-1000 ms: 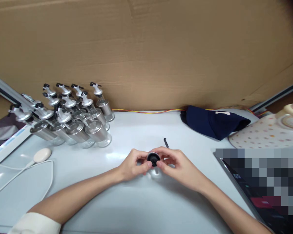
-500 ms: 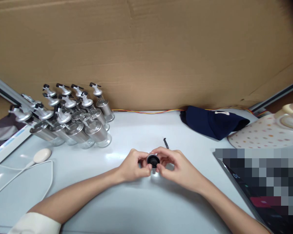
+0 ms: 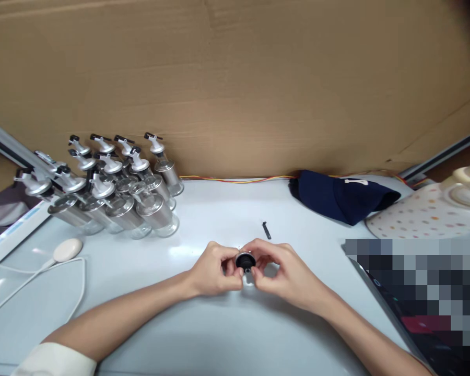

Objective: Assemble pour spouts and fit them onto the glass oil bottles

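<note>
Between both hands, over the near middle of the table, is a bottle pourer spout [image 3: 245, 260], its black underside facing me and a silver rim around it. My left hand [image 3: 218, 267] pinches its left side with thumb and fingers. From the right, my right hand [image 3: 276, 269] grips the same piece, fingers over the top and thumb below. The pourer's far side is hidden by the fingers. Beyond my right hand a small black lever [image 3: 267, 230] lies loose on the table. Several glass bottles with steel sleeves [image 3: 156, 211] stand at the left, most topped with silver pourers.
A white cable with a round puck [image 3: 68, 250] lies at the left. To the right are a navy cap [image 3: 337, 198], a spotted container [image 3: 419, 211] and a partly blurred dark device [image 3: 399, 303]. Cardboard [image 3: 235, 89] walls off the back, with thin wires along its foot.
The pourer has tilted a little in my fingers, so its black underside points further down toward me. Both hands have shifted only slightly and keep their hold.
</note>
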The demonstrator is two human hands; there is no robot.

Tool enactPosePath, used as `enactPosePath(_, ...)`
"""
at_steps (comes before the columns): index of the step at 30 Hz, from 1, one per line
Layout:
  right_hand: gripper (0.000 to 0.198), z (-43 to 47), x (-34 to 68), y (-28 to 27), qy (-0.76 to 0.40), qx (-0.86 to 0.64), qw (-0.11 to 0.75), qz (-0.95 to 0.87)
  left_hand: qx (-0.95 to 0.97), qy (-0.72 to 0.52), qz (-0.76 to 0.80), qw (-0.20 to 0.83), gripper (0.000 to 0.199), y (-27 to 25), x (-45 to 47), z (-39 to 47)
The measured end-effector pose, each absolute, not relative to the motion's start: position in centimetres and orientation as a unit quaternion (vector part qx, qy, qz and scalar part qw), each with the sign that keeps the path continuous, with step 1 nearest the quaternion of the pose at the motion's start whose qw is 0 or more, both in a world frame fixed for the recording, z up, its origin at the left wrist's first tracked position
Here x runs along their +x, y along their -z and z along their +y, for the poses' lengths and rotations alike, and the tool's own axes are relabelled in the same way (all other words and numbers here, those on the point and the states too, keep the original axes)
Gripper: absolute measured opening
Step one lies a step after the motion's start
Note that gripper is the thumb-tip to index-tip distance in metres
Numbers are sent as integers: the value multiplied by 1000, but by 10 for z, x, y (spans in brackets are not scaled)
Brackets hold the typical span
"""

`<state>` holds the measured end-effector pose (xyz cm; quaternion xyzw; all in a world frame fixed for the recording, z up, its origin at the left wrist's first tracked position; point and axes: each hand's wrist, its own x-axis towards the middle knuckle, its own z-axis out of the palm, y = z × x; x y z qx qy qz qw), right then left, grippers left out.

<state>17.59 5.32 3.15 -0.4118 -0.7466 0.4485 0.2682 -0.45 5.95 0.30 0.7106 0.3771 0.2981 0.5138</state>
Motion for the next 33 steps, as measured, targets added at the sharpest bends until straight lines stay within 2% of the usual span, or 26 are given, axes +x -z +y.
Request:
enactPosePath(5, 21, 53, 176, -28, -447, -408, 300, -737, 715, -315, 388, 488, 16, -2, -3, 60)
enactPosePath(10, 20, 54, 176, -29, -444, -389, 355, -725, 719, -394, 351, 453, 26, 2, -6, 61)
enactPosePath(20, 17, 55, 180, -31, -346, -390, 373, -767, 737, -495, 287, 360, 19, 12, -5, 58)
enactPosePath(26, 15, 55, 181, -29, -326, -368, 374, -786, 758, -495, 254, 340, 22, 14, -6, 59)
enactPosePath(31, 13, 55, 182, -29, -272, -364, 380, -806, 772, -448, 255, 372, 39, 13, -8, 59)
enactPosePath(33, 12, 57, 184, -30, -264, -357, 371, -816, 774, -441, 264, 369, 35, 13, -8, 59)
